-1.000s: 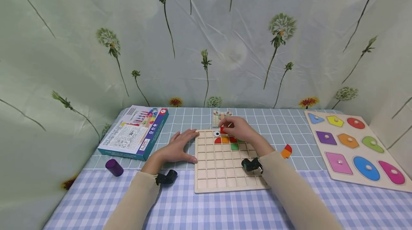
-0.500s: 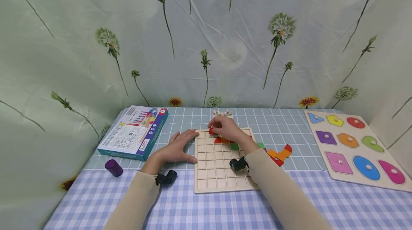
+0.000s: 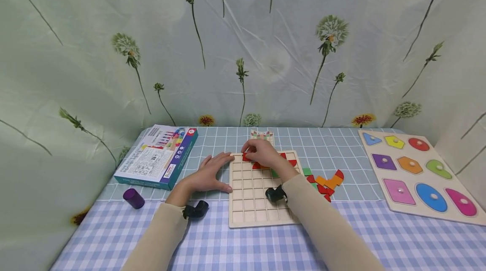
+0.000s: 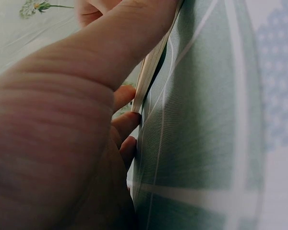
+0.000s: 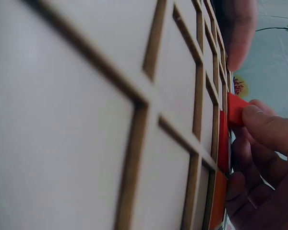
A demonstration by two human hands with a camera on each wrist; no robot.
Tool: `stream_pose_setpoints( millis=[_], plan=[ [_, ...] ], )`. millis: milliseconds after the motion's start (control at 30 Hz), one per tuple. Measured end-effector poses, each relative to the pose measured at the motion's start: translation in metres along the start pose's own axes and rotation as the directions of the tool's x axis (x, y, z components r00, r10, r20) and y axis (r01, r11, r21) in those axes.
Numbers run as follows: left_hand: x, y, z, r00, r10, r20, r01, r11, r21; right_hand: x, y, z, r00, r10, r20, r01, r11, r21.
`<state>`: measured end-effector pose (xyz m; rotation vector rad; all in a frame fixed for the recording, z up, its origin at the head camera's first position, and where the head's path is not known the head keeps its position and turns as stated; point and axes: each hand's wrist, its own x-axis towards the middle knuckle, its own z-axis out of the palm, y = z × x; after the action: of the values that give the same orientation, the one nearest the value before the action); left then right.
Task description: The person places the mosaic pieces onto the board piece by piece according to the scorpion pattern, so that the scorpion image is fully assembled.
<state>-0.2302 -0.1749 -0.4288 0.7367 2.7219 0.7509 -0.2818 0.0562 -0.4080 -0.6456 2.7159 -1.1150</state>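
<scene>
A wooden grid board (image 3: 250, 203) lies flat, with red, orange and green pieces in its upper rows. My right hand (image 3: 262, 152) is over the board's top left part. Its thumb and fingers pinch a red block (image 5: 236, 109) at a top-row cell, seen close up in the right wrist view. My left hand (image 3: 209, 176) rests at the board's left edge, fingers stretched and thumb spread, with fingertips against the rim. In the left wrist view the board's edge (image 4: 146, 79) shows beside these fingers. The right hand hides some of the placed pieces.
Behind the board sits a small pattern card (image 3: 268, 135). Loose coloured pieces (image 3: 331, 183) lie right of the board. A shape puzzle board (image 3: 410, 174) is at the far right. To the left are a flat box (image 3: 152, 159) and a purple cylinder (image 3: 134, 198).
My right hand has moved left with the red block, from the upper middle to the top left of the board. The loose pieces on the right are now uncovered. The left hand stays put.
</scene>
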Motion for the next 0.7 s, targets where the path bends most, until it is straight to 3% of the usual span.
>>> stream_pose_setpoints(
  millis=[433,700],
  plan=[
    [0.0006,-0.001,0.0004,1.0,0.012,-0.003,-0.012,1.0,-0.001,0.0015,0.0012,0.0035,0.999,-0.029,0.02,0.03,0.996,-0.088],
    [0.0007,-0.0008,-0.0001,1.0,0.012,-0.002,-0.012,1.0,0.001,0.0009,0.0014,0.004,0.999,-0.043,0.019,0.045,0.995,-0.088]
  ],
)
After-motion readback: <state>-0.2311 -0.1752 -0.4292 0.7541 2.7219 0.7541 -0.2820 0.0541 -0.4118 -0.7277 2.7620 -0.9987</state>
